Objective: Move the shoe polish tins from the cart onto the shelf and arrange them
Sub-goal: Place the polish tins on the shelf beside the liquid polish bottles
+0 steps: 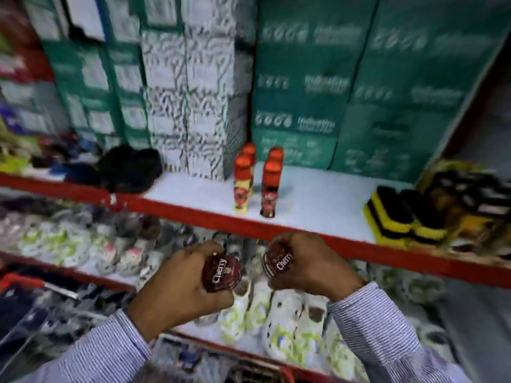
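While your left hand [179, 275] and right hand [309, 261] each grip a tin [221, 273], the shelf [318, 200] shows none placed yet, only bottles [257, 178].

- Left hand [182, 280] is raised in front of the body, knuckles up, fingers curled tight round a dark red tin [221, 272].
- Right hand [309, 266] sits level with it, just beside, fist closed on a second tin [278, 261].
- Both forearms angle inward, striped sleeves [387, 327] down to the wrists.
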Demonstrator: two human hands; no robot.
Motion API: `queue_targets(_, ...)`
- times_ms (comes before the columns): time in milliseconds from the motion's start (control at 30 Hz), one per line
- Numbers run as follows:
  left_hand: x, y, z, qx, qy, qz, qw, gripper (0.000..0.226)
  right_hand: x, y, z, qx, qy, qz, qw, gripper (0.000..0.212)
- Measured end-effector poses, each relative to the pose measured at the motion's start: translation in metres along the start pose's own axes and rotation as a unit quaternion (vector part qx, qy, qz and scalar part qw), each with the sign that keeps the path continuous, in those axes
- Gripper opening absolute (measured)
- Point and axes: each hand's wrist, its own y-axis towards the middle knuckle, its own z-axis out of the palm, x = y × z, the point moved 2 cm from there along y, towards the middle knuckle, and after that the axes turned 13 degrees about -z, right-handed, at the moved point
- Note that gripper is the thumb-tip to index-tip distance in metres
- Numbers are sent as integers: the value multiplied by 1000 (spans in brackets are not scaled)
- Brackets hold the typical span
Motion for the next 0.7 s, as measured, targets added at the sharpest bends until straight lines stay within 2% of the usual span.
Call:
queue_targets(167, -92, 47, -14, -25, 16, 64, 998, 73, -45, 1, -72, -41, -52, 31, 997, 75)
queue_targets(300, -153, 91, 2, -27, 47, 94, 994, 77, -91, 18, -106, -44, -60, 65, 995, 84)
queue_targets(367, -178, 120, 19, -10, 67, 76, 995, 74, -115, 30, -115, -36, -56, 82, 994, 86)
queue_targets(433, -186, 140, 28, 17, 89, 51, 995, 62, -120, 41, -114, -32, -54, 96, 993, 87)
queue_targets(500, -212, 190, 61, 29, 107, 24, 994, 55, -167, 63, -119, -23, -49, 107, 993, 84)
queue_targets(700, -201, 234, 86, 63, 121, -33, 990, 54, -190, 91, -104, -10, -52, 126, 991, 75)
